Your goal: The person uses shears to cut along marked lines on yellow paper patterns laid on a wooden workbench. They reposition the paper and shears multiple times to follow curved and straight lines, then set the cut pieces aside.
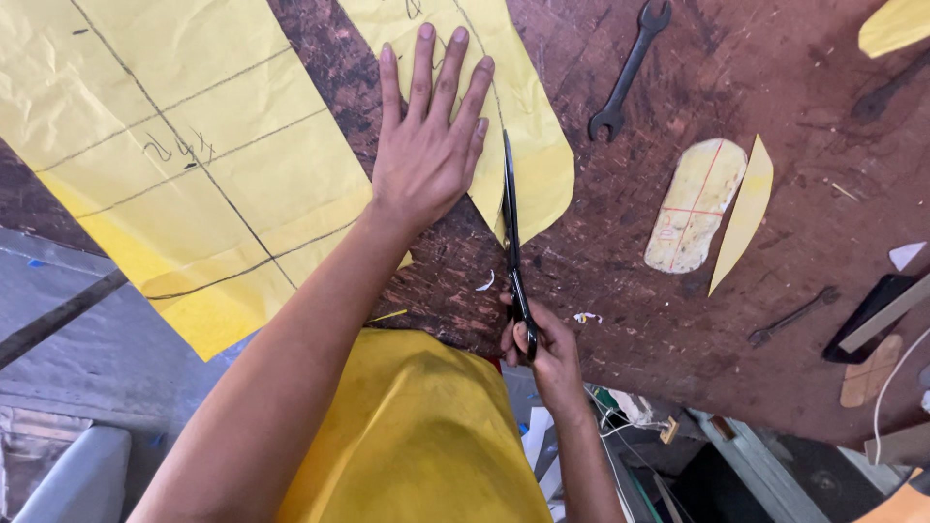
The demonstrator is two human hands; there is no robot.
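Left hand [423, 145] is lying open, fingers spread, pressing the yellow pattern paper [528, 145] flat just left of the scissors [511, 232]; right hand [539, 347] is gripping their handles. Paper should stay taut, blades tracking the drawn line.

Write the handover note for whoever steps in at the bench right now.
Left hand: flat, fingers spread, pressing the yellow paper piece onto the brown table.
Right hand: gripping the black scissors, blades at the piece's lower edge beside the left hand.
Large yellow sheet with pencil lines lies to the left, apart.
Done: piece's right side already has a cut, curved edge.
Left: the cut at the piece's lower edge looks unfinished.
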